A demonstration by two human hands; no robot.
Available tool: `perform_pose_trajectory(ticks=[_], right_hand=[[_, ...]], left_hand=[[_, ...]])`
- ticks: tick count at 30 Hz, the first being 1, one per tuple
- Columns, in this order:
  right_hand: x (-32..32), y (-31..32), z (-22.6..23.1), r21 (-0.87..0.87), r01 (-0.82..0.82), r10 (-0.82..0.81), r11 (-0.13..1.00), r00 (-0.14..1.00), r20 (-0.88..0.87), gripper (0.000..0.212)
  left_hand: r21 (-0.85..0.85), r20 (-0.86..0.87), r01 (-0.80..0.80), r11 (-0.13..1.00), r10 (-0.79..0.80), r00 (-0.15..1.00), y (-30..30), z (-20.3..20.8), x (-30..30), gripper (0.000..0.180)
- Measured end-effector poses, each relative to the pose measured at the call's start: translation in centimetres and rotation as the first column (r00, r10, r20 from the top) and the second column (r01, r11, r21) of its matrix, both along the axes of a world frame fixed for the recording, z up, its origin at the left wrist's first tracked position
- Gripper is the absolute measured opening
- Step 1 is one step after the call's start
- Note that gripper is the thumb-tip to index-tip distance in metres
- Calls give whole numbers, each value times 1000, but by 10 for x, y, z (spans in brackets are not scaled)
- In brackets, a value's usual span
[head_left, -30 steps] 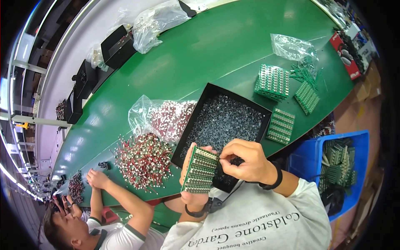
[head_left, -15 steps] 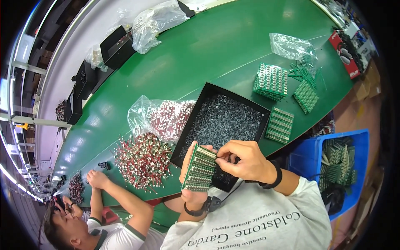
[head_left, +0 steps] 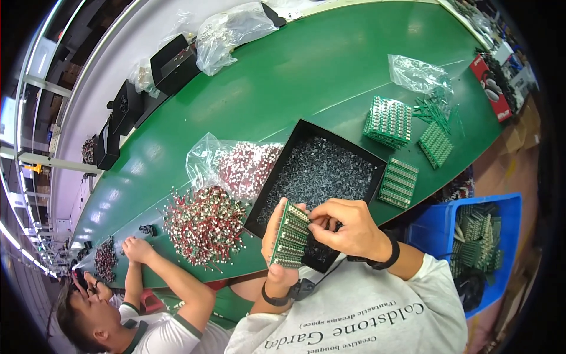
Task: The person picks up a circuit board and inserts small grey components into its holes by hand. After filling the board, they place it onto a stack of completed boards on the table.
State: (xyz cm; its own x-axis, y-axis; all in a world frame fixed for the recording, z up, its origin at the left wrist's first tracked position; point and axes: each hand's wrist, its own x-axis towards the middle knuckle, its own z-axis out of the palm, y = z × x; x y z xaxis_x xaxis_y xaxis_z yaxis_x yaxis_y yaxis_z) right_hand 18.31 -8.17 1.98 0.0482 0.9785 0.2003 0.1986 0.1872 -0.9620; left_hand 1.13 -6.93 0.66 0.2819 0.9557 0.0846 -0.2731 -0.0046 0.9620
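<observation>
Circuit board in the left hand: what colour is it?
The circuit board is green with pale rows across it; the head view shows it best.

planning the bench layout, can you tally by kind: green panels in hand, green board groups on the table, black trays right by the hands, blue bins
Held green panel: 1
Board groups on the table: 3 (tall stack, right group, near group)
Black tray: 1
Blue bin: 1
Total: 6
</observation>
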Motion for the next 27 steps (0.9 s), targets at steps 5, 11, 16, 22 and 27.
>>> perform_pose_trajectory(ticks=[5, 11, 16, 22, 27], right_hand=[[2, 1, -5, 1, -16, 16, 1000, 999, 40, 11], [7, 2, 8, 94, 29, -36, 995, 997, 72, 16], [-10, 15, 19, 461, 37, -92, 887, 991, 96, 24], [-14, 15, 16, 475, 76, -144, 877, 984, 108, 22], [-14, 15, 14, 490, 77, -141, 868, 985, 96, 20]], left_hand=[[18, 6, 12, 1000, -12, 1000, 0, -2, 0, 126], [-39, 61, 15, 999, -13, 998, 1, 0, 0, 127], [21, -6, 29, 999, -28, 1000, 1, 2, 0, 121], [250, -269, 35, 968, 35, 962, 2, -4, -4, 117], [254, -268, 33, 967, 37, 963, 3, -3, -4, 117]])
